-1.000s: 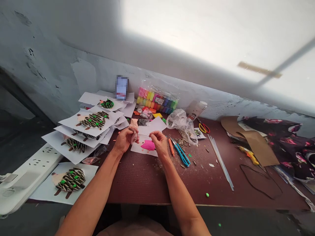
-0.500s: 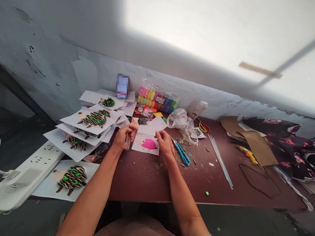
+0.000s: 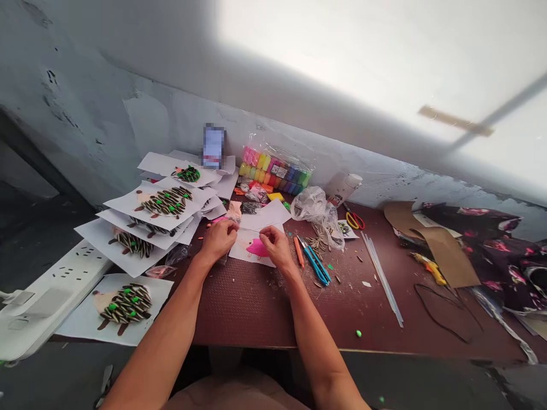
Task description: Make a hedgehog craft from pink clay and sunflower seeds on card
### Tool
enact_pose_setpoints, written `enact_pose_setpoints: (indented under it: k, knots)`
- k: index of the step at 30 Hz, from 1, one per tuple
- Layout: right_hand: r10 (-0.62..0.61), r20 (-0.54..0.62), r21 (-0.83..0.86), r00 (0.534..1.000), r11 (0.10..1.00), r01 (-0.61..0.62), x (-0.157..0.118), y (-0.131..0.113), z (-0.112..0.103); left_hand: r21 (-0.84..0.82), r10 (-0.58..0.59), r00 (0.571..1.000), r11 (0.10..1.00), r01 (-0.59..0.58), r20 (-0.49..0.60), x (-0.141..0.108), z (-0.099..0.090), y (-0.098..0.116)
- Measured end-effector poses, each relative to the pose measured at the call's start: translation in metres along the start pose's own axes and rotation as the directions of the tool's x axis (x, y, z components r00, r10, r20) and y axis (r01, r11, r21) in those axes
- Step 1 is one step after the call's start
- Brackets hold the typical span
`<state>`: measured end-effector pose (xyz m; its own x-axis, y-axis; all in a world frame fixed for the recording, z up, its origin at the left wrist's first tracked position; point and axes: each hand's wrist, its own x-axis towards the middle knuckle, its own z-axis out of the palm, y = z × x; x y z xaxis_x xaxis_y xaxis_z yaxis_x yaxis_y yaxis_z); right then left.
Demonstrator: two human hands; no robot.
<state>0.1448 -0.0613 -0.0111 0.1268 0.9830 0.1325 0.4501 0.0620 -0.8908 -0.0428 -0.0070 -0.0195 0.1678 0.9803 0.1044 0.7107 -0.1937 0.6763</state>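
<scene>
My left hand [image 3: 219, 239] is closed, its thumb and fingers pinched together at the left edge of a white card [image 3: 239, 254]. What it pinches is too small to make out; a bit of clear plastic shows below it. My right hand [image 3: 277, 246] is closed in a pinch above the card's right part, and anything between its fingertips is hidden. On the card is a pink hedgehog shape [image 3: 255, 247] with a pale face and small legs, partly covered by my right hand. Peach clay [image 3: 235, 209] in plastic lies just beyond my left hand.
Stacked cards with seed hedgehogs [image 3: 164, 204] and a power strip [image 3: 55, 290] are at left. A bag of coloured clay [image 3: 276, 171] leans on the wall. Right of my hands lie an orange pen [image 3: 298, 251], a blue cutter [image 3: 316, 265], sunflower seeds [image 3: 316, 244] and glue sticks [image 3: 382, 279].
My right hand has moved left, over the pink hedgehog. My left hand has turned knuckles up, and the clear plastic that hung from it now shows only faintly beneath.
</scene>
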Motion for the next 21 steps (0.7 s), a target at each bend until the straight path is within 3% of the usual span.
enact_pose_setpoints:
  k: [4,12,21]
  knots:
    - [0.011,0.079,-0.044,0.997,0.999,-0.008,0.000,-0.009,0.014,0.107,-0.028,0.998,0.994,0.022,0.061,-0.001,-0.008,0.008]
    - [0.017,0.106,-0.284,0.994,0.959,0.014,0.009,-0.019,0.024,0.178,-0.098,0.990,0.981,0.080,0.100,-0.001,-0.014,0.005]
    - [0.001,0.075,-0.271,0.997,0.962,0.019,0.008,-0.012,0.038,0.171,-0.136,0.974,0.980,0.105,0.180,-0.001,-0.021,0.001]
